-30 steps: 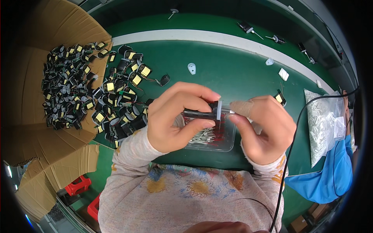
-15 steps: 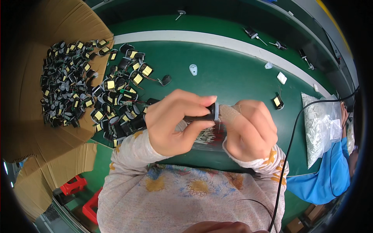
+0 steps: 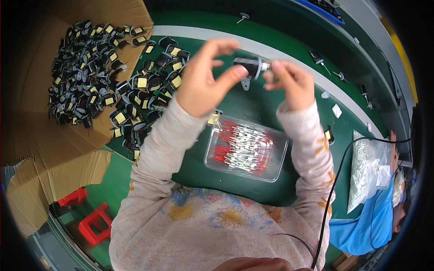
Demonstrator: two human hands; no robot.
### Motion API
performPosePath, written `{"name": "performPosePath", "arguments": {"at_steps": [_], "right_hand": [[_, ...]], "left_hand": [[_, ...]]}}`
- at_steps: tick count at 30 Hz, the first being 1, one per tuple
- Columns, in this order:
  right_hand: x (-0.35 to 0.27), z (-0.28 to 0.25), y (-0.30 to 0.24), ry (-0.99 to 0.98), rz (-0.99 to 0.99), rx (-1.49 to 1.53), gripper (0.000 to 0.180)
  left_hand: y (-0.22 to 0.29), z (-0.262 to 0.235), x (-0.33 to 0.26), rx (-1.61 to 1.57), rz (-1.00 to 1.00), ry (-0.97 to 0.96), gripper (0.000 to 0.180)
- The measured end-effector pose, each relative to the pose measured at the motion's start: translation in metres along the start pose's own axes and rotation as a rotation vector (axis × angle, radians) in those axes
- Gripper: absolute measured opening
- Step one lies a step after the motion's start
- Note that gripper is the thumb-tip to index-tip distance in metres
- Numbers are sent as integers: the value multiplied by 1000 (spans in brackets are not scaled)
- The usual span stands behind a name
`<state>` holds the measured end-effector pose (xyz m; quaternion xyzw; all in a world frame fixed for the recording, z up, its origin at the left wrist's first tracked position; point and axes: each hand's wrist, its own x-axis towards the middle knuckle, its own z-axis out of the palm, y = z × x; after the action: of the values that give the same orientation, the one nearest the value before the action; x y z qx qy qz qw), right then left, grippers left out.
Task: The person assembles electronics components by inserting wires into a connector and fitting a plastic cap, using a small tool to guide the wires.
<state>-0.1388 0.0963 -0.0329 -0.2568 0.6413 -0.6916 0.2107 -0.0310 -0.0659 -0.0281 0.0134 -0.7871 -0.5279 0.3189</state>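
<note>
Fingers of both hands have lifted clear of the clear plastic tray (image 3: 246, 151), where half a second ago they worked low, right over it. Now the left hand (image 3: 203, 81) and right hand (image 3: 291, 81) are raised well beyond the tray's far edge, holding the small black component (image 3: 247, 65) up between them. Left thumb and forefinger are clamped on its dark body; the right fingertips (image 3: 275, 67) are pinched on its pale, metal-looking end. Lifted like this, the part looks as if it is being checked or a lead seated, which suggests the fitting step on this piece is nearly through.

Left of the tray lies the open cardboard box (image 3: 40, 135), with a heap of black yellow-taped parts (image 3: 104, 81) spilling onto the green worktop (image 3: 190, 176). Inside the tray lie red-and-white leaded pieces (image 3: 242, 147).
</note>
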Motion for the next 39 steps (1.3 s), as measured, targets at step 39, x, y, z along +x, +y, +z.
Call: {"name": "performPosePath", "arguments": {"at_steps": [39], "right_hand": [[-90,8,12,-572,-394,-970,22]], "left_hand": [[29,0,-14,-321,-148,-257,43]]}}
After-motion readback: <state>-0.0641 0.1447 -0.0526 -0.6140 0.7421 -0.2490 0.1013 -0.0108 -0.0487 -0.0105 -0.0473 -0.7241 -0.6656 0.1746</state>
